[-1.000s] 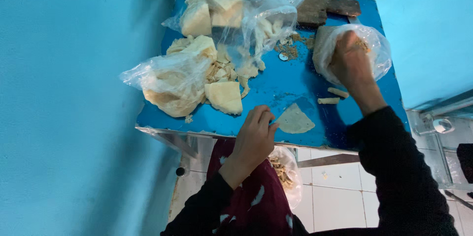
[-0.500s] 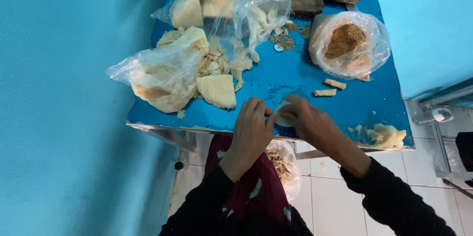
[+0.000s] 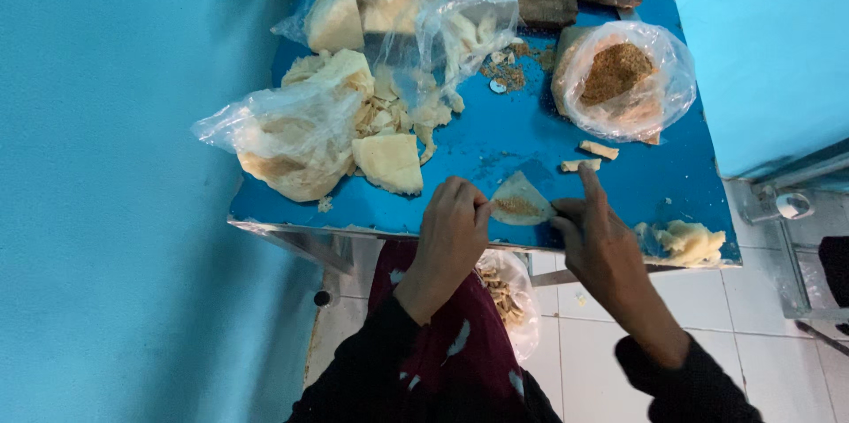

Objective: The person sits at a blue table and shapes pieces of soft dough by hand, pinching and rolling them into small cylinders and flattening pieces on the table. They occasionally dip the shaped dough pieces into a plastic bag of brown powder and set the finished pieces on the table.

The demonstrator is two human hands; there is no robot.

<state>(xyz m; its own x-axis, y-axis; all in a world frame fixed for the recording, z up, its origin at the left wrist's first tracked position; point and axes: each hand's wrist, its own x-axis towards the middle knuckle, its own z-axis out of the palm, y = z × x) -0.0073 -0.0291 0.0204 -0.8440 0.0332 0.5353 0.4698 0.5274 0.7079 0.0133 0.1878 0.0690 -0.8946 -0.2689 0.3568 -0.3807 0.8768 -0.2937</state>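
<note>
Blue table [image 3: 531,136] between turquoise walls: left hand [image 3: 451,233] pinches the pale dough wrapper [image 3: 522,206] (brown filling inside) at the near edge. Right hand [image 3: 597,237], at 3 o'clock of it, touches it with fingers loosely spread; filling bag [image 3: 628,78] at 1 o'clock

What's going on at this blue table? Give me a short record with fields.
Surface: blue table
Left hand: fingertips on a thin dough piece sprinkled with brown filling
Right hand: fingers at the same piece's right edge
Bag of brown filling: open, far right
Dough sheets in clear bags: left
Dough lump: near right edge
</note>
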